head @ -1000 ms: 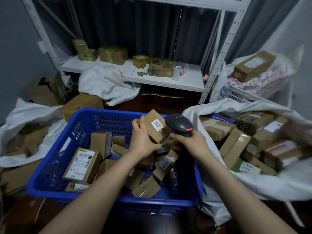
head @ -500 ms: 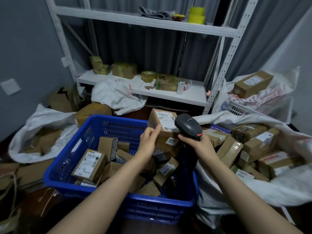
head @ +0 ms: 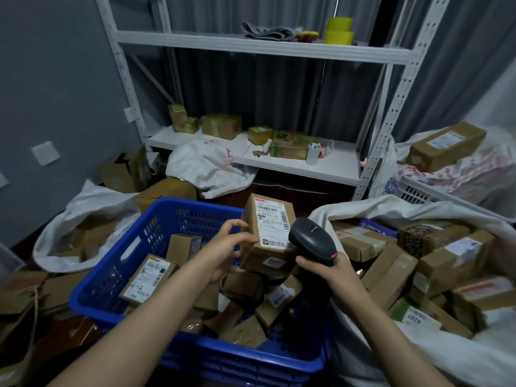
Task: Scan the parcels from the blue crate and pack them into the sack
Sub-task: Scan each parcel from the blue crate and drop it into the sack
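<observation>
My left hand [head: 227, 251] grips a brown cardboard parcel [head: 268, 233] upright above the blue crate [head: 134, 263], its white barcode label facing me. My right hand [head: 332, 270] holds a black handheld scanner [head: 311, 243] by its grip, its head right beside the parcel's lower right label. The crate holds several small brown parcels. To the right lies the open white sack [head: 363, 356], filled with several labelled boxes.
A white metal shelf rack [head: 293, 163] stands behind with boxes, a cup and yellow tape rolls. Another white sack with cartons [head: 86, 219] lies at left. A large box [head: 446, 145] rests on bags at right. Flattened cardboard lies at lower left.
My left hand has lifted and turned the parcel so its large label faces me. The view has tilted up, and the scanner now sits against the label.
</observation>
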